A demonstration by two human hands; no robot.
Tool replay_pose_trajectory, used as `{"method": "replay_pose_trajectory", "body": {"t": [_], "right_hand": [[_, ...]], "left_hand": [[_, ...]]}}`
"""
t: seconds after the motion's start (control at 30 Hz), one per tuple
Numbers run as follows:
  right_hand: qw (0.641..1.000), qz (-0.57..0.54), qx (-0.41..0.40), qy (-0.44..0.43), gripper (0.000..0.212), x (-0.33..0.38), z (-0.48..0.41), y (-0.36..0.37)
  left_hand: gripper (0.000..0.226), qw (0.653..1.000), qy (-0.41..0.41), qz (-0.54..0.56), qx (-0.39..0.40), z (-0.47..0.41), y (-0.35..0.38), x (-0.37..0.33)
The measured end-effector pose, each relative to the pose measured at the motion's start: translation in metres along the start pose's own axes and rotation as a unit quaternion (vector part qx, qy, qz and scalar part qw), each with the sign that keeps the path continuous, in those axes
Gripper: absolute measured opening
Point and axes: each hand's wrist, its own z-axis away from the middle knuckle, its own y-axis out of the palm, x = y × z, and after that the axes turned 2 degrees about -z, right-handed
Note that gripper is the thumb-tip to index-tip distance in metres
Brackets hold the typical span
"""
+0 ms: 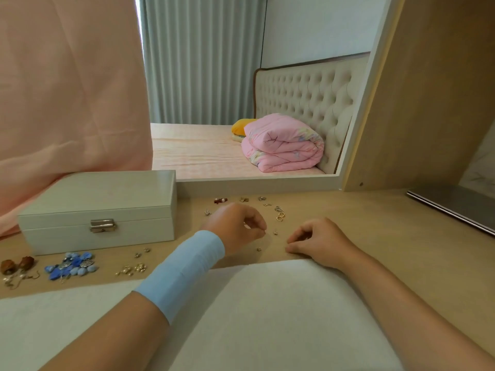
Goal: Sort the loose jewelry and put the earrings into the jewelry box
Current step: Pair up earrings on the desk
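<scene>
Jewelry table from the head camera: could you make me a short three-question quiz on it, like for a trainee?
1. True or false: the jewelry box has its lid shut.
2. Which hand wears the light blue wristband? A) left B) right C) both
3. Fill in: the blue flower pieces lie in ____ of the box, on the near side.

Key
1. True; the lid is down and the metal clasp sits across the seam.
2. A; the left hand wears it, the right hand has a bare wrist.
3. Front; they rest on the wooden table, apart from the small gold rings farther back.
</scene>
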Motion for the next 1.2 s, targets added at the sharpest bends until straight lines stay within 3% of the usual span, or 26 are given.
{"method": "replay_pose_trajectory", "body": {"t": [0.2,0.4,0.57,0.7,0.8,0.97,1.2], "right_hand": [[0.996,-0.073,0.027,-0.047,0.031,-0.013,-0.003,0.004],[0.991,-0.109,0.058,-0.052,0.05,-0.021,-0.01,0.006],[0.992,-0.106,0.053,-0.049,0.047,-0.019,-0.009,0.006],[0.991,-0.122,-0.002,-0.053,0.026,-0.018,-0.014,0.006],[0.997,-0.024,-0.051,-0.052,0.016,-0.005,-0.026,0.002],[0.989,0.14,-0.001,-0.038,0.008,0.014,-0.039,0.002],[0.986,0.16,0.016,-0.051,0.004,0.024,-0.052,0.004]], "left_hand": [[0.018,0.998,0.006,-0.039,0.055,-0.009,0.023,-0.024],[0.009,0.993,0.025,-0.066,0.091,-0.017,0.035,-0.024],[0.017,0.995,0.037,-0.055,0.069,-0.017,0.033,-0.02],[0.01,1.0,0.024,-0.015,0.009,-0.02,0.0,-0.005],[0.006,0.999,0.012,0.014,-0.04,-0.022,-0.024,0.01],[0.005,0.999,0.001,0.02,-0.033,-0.023,-0.031,0.028],[0.007,0.999,-0.003,0.04,-0.019,-0.023,-0.032,0.038]]}}
